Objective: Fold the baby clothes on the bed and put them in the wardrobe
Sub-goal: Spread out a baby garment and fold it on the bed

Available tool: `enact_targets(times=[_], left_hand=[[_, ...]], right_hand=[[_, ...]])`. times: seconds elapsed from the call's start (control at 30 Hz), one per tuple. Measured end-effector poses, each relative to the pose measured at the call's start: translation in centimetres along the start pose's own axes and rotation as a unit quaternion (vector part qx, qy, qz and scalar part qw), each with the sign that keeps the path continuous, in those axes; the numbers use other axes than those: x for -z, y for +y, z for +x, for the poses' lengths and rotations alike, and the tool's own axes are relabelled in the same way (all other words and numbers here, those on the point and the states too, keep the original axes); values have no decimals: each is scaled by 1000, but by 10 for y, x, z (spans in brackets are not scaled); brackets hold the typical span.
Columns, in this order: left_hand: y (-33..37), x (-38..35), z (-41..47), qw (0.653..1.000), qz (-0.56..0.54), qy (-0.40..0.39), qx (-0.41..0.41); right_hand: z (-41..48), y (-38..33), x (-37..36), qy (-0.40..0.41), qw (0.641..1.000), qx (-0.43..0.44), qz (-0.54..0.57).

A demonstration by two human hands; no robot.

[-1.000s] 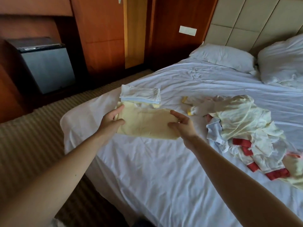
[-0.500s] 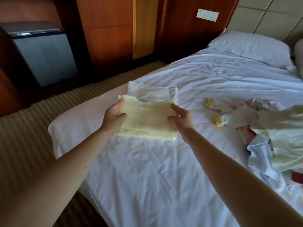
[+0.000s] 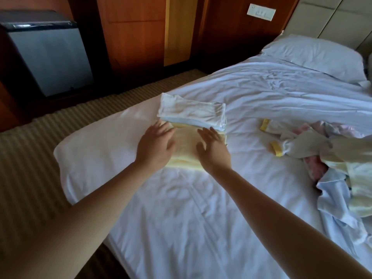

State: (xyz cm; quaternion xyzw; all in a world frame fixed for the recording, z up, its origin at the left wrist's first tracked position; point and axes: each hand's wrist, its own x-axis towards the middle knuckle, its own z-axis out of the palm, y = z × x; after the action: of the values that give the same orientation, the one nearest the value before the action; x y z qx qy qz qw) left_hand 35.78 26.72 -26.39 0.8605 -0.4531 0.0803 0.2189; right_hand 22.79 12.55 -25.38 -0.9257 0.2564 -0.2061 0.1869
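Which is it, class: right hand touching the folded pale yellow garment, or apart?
Touching. Head view: right hand lies flat on the folded pale yellow garment.

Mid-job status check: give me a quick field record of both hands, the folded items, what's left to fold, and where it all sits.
left hand: open, fingers straight, flat on the folded yellow garment
right hand: open, flat on the same garment
folded yellow garment: lying on the bed, near its corner
folded white stack: just beyond the yellow garment, edges meeting
unfolded pile: heaped to the right, apart from the folded items
put away: not yet; folded items are on the bed
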Motion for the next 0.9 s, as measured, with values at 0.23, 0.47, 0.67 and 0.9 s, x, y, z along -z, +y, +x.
enact_targets(times=[0.23, 0.47, 0.67, 0.9], left_hand=[[1, -18, -15, 986, 70, -127, 84], [13, 1, -22, 978, 73, -175, 88], [56, 44, -67, 978, 94, -178, 53], [147, 100, -121, 981, 58, -185, -8]], right_hand=[[-12, 13, -24, -134, 985, 9, -112], [-20, 15, -3, -197, 976, 20, -94], [-69, 5, 57, -231, 967, 7, -105], [-151, 7, 144, -160, 984, 9, -83]])
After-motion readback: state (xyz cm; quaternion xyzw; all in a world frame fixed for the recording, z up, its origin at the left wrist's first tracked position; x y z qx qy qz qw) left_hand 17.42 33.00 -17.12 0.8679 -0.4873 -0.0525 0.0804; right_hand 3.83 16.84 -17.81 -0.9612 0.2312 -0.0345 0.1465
